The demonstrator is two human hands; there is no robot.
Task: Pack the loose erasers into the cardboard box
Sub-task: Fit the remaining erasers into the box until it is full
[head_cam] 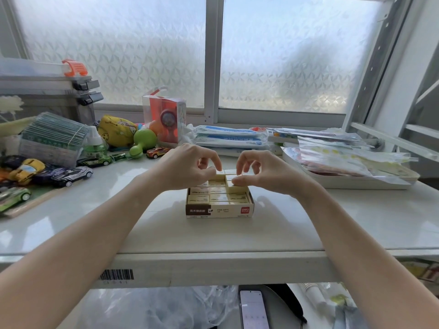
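Note:
A small cardboard box [219, 210] with a brown and cream front stands in the middle of the white table. Rows of cream erasers [199, 198] fill it. My left hand [190, 166] and my right hand [259, 173] hover over the box's far end. Both pinch one white eraser [230, 172] by its ends, holding it level just above the back row. Another eraser [231, 189] sits raised at the right of the box under my right thumb. My fingers hide the far row.
Several toy cars [69, 174] line the table's left side beside a green bottle [95, 143], a yellow plush toy [116, 130] and an orange packaged toy [166, 117]. Stacked packets [228, 136] lie behind the box, a tray of plastic bags [351, 167] to the right. A phone [253, 309] lies below the table edge.

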